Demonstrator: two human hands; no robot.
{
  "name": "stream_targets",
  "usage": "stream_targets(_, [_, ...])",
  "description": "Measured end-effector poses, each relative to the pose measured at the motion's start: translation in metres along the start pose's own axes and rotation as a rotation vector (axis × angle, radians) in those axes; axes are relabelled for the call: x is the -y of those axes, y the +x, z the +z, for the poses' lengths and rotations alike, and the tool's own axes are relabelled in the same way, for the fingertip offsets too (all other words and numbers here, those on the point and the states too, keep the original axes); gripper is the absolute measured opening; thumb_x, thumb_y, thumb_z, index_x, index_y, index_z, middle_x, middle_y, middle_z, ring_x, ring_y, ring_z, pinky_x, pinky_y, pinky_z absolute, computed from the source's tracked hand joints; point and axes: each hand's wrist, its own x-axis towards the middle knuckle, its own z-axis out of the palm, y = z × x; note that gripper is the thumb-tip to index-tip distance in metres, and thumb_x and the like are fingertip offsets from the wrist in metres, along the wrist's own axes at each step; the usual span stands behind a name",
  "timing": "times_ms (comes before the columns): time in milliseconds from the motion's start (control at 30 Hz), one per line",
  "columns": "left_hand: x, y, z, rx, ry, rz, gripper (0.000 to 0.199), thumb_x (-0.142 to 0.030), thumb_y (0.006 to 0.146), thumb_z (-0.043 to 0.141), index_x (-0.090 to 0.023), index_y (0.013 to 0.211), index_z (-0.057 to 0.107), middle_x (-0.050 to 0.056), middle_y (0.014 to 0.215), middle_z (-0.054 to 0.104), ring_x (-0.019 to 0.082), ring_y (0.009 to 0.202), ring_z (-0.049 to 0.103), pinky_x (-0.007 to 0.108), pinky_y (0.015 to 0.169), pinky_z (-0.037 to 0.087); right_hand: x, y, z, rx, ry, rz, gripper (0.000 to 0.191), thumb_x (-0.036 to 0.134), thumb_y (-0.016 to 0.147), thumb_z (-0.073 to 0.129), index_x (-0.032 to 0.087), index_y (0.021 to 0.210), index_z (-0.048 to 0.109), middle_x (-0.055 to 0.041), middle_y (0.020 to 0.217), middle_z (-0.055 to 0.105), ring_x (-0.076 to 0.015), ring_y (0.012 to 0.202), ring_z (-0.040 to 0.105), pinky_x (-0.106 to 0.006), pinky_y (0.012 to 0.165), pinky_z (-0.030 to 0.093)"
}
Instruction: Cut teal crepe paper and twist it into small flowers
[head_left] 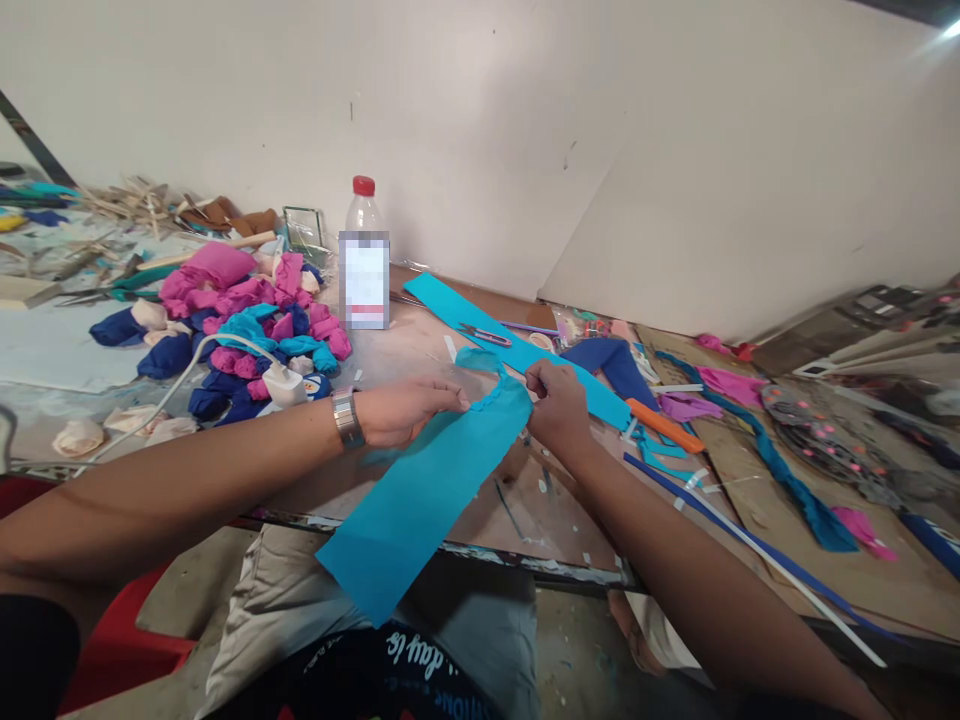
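**Blue cloth strip pinched in both hands, cluttered worktable by a wall**

Blue strip [427, 500] sits mid-frame, slanting to lower centre; its low end hangs past the table's front edge, over the person's lap. Top end is crumpled and gathered.

Left hand [409, 410]: fingers curled, thumb and fingertips closed on the gathered edge. Watch [347, 418] on that wrist. Right hand [561, 405]: nearly a fist, pinching the strip's upper right corner.

Table [420, 340]: pinkish-brown top, scuffed, white paint spots, chipped front edge. Behind the hands, a second blue strip [540, 370] lies flat, small snips [487, 335] on top.

Left of centre: bottle [364, 270] with red cap, label blurred. Beside it, a pile of cloth bundles [259, 310] in pink, navy, blue and cream; white plug [283, 385] at its near side. Wood sticks [127, 205] upper left.

Right: orange cutter [665, 425], then cardboard [739, 480] under fabric scraps.

Room: off-white wall [480, 120], marked and seamed, fills the top. Red chair [135, 630] lower left; grey stained floor [577, 660] at bottom.
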Motion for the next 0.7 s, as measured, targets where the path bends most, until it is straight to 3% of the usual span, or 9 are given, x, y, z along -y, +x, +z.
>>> stream_targets(200, [0.0044, 0.0025, -0.0063, 0.094, -0.028, -0.072, 0.017, -0.025, 0.076, 0.081, -0.017, 0.071, 0.067, -0.001, 0.07, 0.059, 0.013, 0.068, 0.052, 0.028, 0.063, 0.045, -0.0039, -0.0016, 0.0047, 0.037, 0.016, -0.004, 0.023, 0.013, 0.073, 0.057, 0.025, 0.07, 0.037, 0.0032, 0.062, 0.045, -0.0169, 0.061, 0.037, -0.032, 0.063, 0.03])
stream_targets(367, [0.0042, 0.0009, -0.003, 0.115, -0.069, -0.083, 0.013, -0.027, 0.075, 0.082, -0.017, 0.079, 0.074, 0.003, 0.087, 0.07, 0.017, 0.084, 0.06, 0.031, 0.077, 0.049, -0.0064, -0.0014, 0.0042, 0.06, 0.042, -0.03, 0.021, 0.01, 0.071, 0.054, 0.024, 0.07, 0.038, 0.0031, 0.062, 0.047, -0.0167, 0.062, 0.04, -0.033, 0.065, 0.031])
stream_targets(467, [0.0045, -0.0003, -0.0019, 0.116, -0.088, -0.101, 0.015, -0.026, 0.073, 0.083, -0.018, 0.082, 0.076, 0.004, 0.09, 0.073, 0.019, 0.086, 0.061, 0.031, 0.076, 0.05, -0.0083, -0.0007, 0.0043, 0.046, 0.045, -0.035, 0.019, 0.01, 0.07, 0.054, 0.024, 0.071, 0.041, 0.0035, 0.063, 0.047, -0.0165, 0.062, 0.041, -0.033, 0.065, 0.031])
stream_targets(700, [0.0056, -0.0018, -0.0024, 0.128, -0.053, -0.079, 0.014, -0.031, 0.077, 0.081, -0.019, 0.079, 0.074, 0.005, 0.089, 0.073, 0.025, 0.096, 0.065, 0.034, 0.08, 0.051, -0.0089, 0.0032, 0.0087, -0.064, 0.1, -0.014, 0.013, 0.028, 0.088, 0.068, 0.024, 0.085, 0.056, -0.0016, 0.084, 0.061, -0.0196, 0.076, 0.053, -0.034, 0.069, 0.043])
